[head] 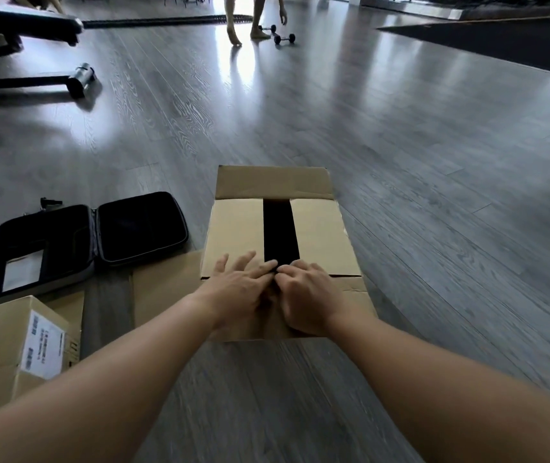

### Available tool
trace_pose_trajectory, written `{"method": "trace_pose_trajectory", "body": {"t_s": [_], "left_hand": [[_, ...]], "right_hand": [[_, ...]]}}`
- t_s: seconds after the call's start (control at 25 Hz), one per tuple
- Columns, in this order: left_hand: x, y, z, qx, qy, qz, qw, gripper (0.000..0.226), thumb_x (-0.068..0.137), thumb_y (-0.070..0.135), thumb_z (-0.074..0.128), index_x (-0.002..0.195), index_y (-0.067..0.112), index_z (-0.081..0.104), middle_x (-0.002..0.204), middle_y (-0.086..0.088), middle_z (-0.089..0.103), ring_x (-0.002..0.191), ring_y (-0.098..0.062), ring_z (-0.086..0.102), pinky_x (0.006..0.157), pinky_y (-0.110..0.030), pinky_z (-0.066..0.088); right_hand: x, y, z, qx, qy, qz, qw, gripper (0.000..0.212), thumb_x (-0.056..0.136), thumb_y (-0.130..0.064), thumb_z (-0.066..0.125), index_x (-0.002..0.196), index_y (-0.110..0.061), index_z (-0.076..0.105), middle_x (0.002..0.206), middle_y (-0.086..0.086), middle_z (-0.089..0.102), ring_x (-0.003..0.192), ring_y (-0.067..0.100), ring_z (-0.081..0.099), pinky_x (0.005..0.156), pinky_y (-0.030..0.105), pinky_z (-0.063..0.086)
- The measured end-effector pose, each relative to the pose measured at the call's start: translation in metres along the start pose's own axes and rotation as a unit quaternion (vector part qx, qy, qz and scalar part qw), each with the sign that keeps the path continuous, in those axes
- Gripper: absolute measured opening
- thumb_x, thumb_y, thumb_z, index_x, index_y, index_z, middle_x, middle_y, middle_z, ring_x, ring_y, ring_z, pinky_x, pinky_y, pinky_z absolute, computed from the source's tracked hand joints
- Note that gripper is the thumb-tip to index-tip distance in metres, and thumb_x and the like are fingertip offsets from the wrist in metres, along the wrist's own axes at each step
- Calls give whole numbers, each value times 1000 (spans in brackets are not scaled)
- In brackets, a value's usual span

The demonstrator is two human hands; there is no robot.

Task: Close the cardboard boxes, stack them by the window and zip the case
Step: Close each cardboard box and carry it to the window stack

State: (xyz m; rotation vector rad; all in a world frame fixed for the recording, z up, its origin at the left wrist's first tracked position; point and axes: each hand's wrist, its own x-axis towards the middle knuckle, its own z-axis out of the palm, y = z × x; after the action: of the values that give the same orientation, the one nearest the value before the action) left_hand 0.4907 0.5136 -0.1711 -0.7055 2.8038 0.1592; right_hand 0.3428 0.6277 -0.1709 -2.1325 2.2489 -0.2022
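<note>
A cardboard box (pixel 320 228) stands on the grey floor in front of me. Its two side flaps are folded in, with a dark gap between them. The far flap stands open and the near flap lies outward under my wrists. My left hand (pixel 240 289) lies with straight fingers on the left flap's near edge. My right hand (pixel 307 295) has curled fingers at the near end of the gap, on the near flap. A black case (pixel 83 242) lies unzipped and spread open to the left. A second cardboard box (pixel 6 349) with a white label sits at the lower left.
A flat cardboard flap (pixel 163 289) lies on the floor between the case and the box. Gym equipment (pixel 33 71) stands at the far left. A person's legs (pixel 247 18) and two dumbbells (pixel 283 38) are at the far end. A dark mat (pixel 501 45) lies at the far right.
</note>
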Motion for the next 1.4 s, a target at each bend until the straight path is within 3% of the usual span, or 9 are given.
{"method": "trace_pose_trajectory", "body": {"t_s": [0.2,0.4,0.6,0.72,0.88,1.04,1.12,1.24,1.4], "left_hand": [[-6,2,-5,99,63,-18,993,51,103,47,26,151,32,32,163,13,20,150,-23,13,113,-65,-3],[-22,1,-17,220,214,2,952,43,83,34,52,120,14,63,136,-3,55,128,-27,46,111,-65,16],[-31,-9,-33,276,275,-57,919,23,79,23,50,88,9,65,117,-12,55,118,-33,46,109,-66,17],[-41,-20,-38,334,220,-150,904,12,78,16,54,77,10,65,122,-19,55,129,-38,35,111,-72,5],[-48,-32,-33,355,84,-243,899,32,87,33,48,100,12,69,126,-25,59,135,-45,34,106,-77,-15],[-46,-40,-24,240,51,-268,932,59,93,57,29,128,19,57,125,-25,59,113,-41,54,105,-67,22],[-41,-45,-16,133,12,-270,954,69,92,69,22,149,31,35,139,-27,48,121,-43,51,96,-58,37],[-33,-52,-3,-40,-59,-261,963,78,86,82,18,155,46,11,155,-29,27,136,-44,39,103,-54,42],[-29,-57,10,-115,-73,-238,961,82,82,86,27,147,36,32,157,-25,26,138,-40,40,107,-51,42]], "right_hand": [[8,-19,17,-25,-7,90,996,39,97,-31,38,122,-13,60,120,7,66,115,29,60,99,40,32],[5,-19,10,-79,6,111,991,64,94,-35,44,148,0,42,158,26,32,149,38,28,113,52,29],[6,-10,-3,-92,6,143,985,67,98,-36,39,154,-1,29,162,29,16,152,43,12,119,59,19],[4,10,-6,-79,-9,177,981,71,97,-40,37,156,-3,25,163,28,12,152,46,7,120,61,12],[-6,44,-3,-69,-55,243,966,73,93,-53,33,154,-12,33,162,31,11,150,49,4,120,61,6],[-13,72,0,19,-108,299,948,77,88,-77,30,145,-28,44,164,29,6,150,49,3,119,60,8],[-17,81,2,84,-124,303,941,80,87,-81,36,149,-31,42,164,28,1,151,47,1,120,57,12],[-19,90,5,107,-135,283,944,85,81,-86,43,150,-36,42,164,28,4,151,46,11,119,55,21],[-18,92,11,89,-114,284,948,80,75,-90,46,131,-34,60,164,25,12,149,45,19,115,55,28]]}}
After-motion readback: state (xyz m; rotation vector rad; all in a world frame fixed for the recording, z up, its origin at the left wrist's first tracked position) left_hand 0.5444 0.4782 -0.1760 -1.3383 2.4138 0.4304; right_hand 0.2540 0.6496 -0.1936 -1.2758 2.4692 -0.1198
